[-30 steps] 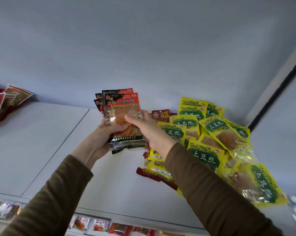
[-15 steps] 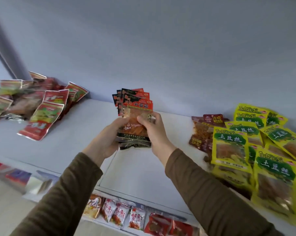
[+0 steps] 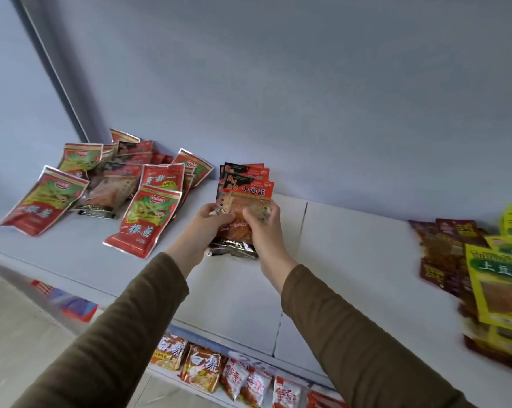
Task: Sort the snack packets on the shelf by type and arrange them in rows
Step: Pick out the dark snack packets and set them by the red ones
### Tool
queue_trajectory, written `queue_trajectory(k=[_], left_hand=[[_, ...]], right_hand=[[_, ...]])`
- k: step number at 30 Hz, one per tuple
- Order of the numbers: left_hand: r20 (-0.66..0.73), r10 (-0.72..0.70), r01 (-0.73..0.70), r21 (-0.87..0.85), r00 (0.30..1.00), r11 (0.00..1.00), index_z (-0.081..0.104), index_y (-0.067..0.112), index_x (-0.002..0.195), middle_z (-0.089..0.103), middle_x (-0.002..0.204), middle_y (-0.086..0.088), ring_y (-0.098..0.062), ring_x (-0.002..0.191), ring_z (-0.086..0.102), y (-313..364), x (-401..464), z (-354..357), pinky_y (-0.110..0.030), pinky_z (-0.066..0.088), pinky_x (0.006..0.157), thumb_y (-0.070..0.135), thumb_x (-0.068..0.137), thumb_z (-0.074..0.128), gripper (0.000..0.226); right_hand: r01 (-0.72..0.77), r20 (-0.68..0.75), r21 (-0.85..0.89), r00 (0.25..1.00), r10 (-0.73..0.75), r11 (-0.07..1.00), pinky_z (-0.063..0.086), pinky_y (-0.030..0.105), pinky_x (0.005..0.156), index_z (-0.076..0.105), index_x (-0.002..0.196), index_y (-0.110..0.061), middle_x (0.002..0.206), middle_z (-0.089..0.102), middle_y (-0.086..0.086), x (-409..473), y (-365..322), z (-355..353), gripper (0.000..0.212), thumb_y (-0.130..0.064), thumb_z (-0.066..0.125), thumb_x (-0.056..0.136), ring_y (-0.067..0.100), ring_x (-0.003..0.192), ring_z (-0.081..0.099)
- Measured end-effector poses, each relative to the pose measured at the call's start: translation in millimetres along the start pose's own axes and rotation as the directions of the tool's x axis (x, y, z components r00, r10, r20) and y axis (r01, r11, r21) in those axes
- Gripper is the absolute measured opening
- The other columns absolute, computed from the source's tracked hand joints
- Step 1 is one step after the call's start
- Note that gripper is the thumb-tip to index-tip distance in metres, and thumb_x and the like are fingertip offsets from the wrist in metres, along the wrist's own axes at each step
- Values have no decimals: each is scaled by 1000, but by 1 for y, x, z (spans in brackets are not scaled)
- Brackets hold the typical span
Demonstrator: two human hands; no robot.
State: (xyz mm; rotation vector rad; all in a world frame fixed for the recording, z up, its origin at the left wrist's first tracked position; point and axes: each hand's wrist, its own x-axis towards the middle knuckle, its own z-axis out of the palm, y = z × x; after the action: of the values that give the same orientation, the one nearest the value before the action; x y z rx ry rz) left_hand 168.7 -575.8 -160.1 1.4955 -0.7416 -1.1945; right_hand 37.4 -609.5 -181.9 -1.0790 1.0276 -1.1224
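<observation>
Shelf (image 3: 352, 260) of pale white panels, a seam running front to back, under a plain grey-blue back wall (image 3: 278, 83). Both hands — left hand (image 3: 212, 222), right hand (image 3: 263, 228) — grip a fanned stack of red-and-black packets (image 3: 246, 187) upright above the shelf's middle. Red-and-green packets (image 3: 143, 219) lie heaped at left; yellow packets (image 3: 496, 281) and dark red ones (image 3: 443, 248) at right.

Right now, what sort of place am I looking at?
Probably a small shop's snack aisle: a white shelf carries loose piles of red packets and yellow packets, more snacks fill a lower shelf, and both hands hold a stack of orange-and-black packets.
</observation>
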Motion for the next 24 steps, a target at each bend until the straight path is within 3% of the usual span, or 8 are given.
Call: queue_trajectory(k=[6,11,13,15,17,20,22,24], left_hand=[[-104,72,-57,140,992,989,41,21,149,64,109,5,-13,85,68,8,45,-22,-18,53,50,19,93,75,65],[-127,183,-142,279,975,950,36,22,154,62,126,1,-13,98,66,13,75,-38,-29,57,73,21,96,70,67],[-106,215,-172,321,971,931,38,24,153,64,125,1,-15,101,67,16,81,-43,-36,60,83,21,98,67,63],[-56,215,-186,327,975,927,48,31,143,70,113,9,-12,97,71,15,85,-47,-34,61,85,24,97,68,50],[-4,228,-213,345,974,914,56,44,117,74,95,17,-5,87,73,11,86,-54,-24,60,75,30,96,69,28],[49,260,-259,377,964,889,43,58,107,70,91,24,4,84,70,12,82,-61,-13,52,66,32,96,69,38],[117,294,-316,386,949,867,49,62,109,72,101,27,5,93,70,14,82,-64,-18,57,76,28,94,72,43],[158,299,-338,404,941,850,51,45,129,70,119,13,-9,110,68,17,80,-67,-37,59,95,26,91,76,49]], right_hand=[[-37,9,-106,999,38,994,53,45,102,34,142,-36,128,60,-7,37,12,31,53,-33,61,96,17,117,61],[-35,-18,-111,999,33,993,53,32,92,26,154,-33,131,59,-6,55,19,61,68,-26,60,95,8,110,60],[-32,-40,-136,999,27,990,53,36,95,27,154,-34,126,61,-8,60,21,72,68,-26,59,94,14,115,60],[-30,-55,-195,998,19,980,51,44,103,29,153,-37,127,62,-6,64,24,78,69,-27,60,92,22,124,56],[-8,-59,-222,998,-5,975,50,45,105,33,152,-39,129,63,-6,64,28,81,68,-25,61,92,21,126,55],[46,-74,-179,995,-60,983,54,37,102,39,148,-38,128,64,-14,61,34,84,64,-22,64,92,5,116,62],[68,-104,-145,991,-83,987,54,32,99,41,147,-37,128,64,-17,60,37,84,62,-19,64,92,-2,112,62],[71,-131,-117,988,-86,991,52,28,97,43,147,-38,129,63,-18,59,37,86,59,-20,64,95,-3,114,60]])
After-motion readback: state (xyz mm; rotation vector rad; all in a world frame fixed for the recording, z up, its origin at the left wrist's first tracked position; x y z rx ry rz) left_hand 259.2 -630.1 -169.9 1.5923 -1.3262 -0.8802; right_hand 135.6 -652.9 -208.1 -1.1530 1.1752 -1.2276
